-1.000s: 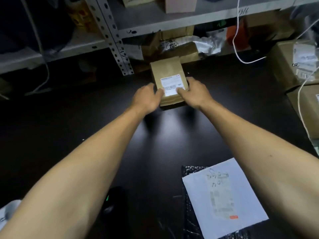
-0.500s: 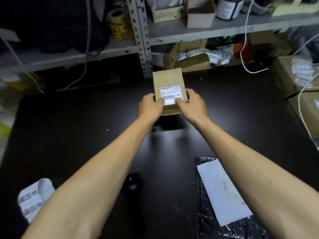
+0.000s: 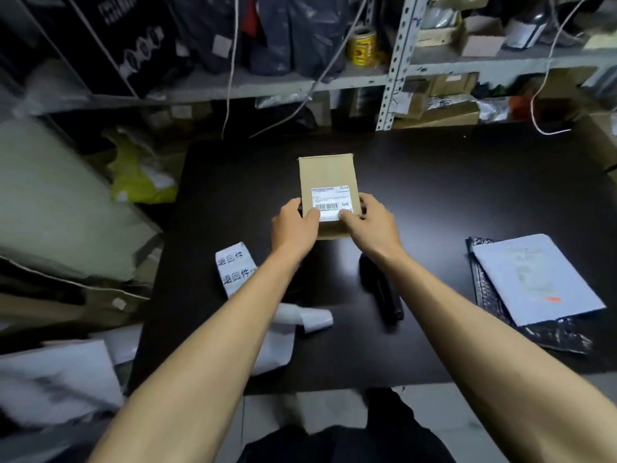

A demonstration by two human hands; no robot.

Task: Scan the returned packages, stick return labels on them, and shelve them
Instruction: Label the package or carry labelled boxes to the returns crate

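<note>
A small brown cardboard package (image 3: pixel 326 173) with a white barcode label (image 3: pixel 330 202) is held above the black table (image 3: pixel 450 182). My left hand (image 3: pixel 293 230) grips its near left corner and my right hand (image 3: pixel 372 225) grips its near right corner, both thumbs on the label's lower edge. A strip of white return labels (image 3: pixel 233 270) with printed characters lies on the table by my left forearm. A black handheld scanner (image 3: pixel 384 295) lies under my right forearm.
A black bubble mailer with a white sheet (image 3: pixel 531 279) lies on the table at right. Grey metal shelving (image 3: pixel 394 68) behind the table holds boxes, bags and a yellow tape roll (image 3: pixel 362 46). White cables hang down. A yellow bag (image 3: pixel 140 172) and large parcels crowd the left.
Both hands have drawn the brown package back from the shelf towards me. My view has pulled back and turned left, showing the label strip, the scanner and the table's near edge.
</note>
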